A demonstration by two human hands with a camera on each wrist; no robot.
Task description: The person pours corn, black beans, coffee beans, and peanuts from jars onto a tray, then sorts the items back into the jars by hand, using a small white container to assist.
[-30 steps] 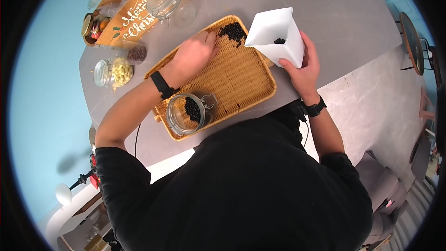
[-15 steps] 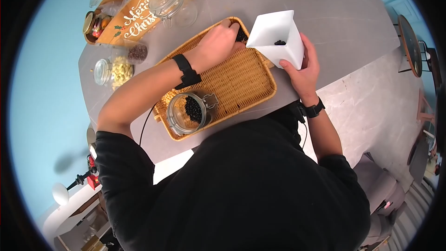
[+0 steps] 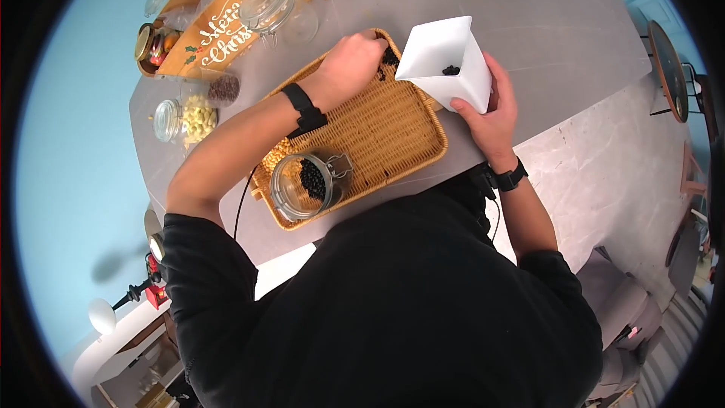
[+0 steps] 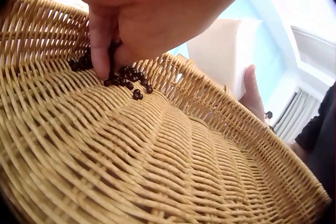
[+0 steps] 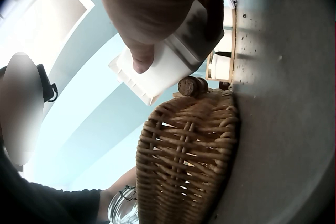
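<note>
In the tray's (image 3: pixel 393 136) far corner your left hand (image 3: pixel 351 64) pinches black beans (image 4: pixel 128 79); scoop tight, right hand (image 3: pixel 491 117) gripping white container (image 3: pixel 442 57) at the rim

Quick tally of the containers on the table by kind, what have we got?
Wicker tray: 1
White square container, held by the right hand: 1
Glass jars: 4, one in the tray, one with pale pieces, one with dark pieces, one clear by the sign
Total: 6
</note>
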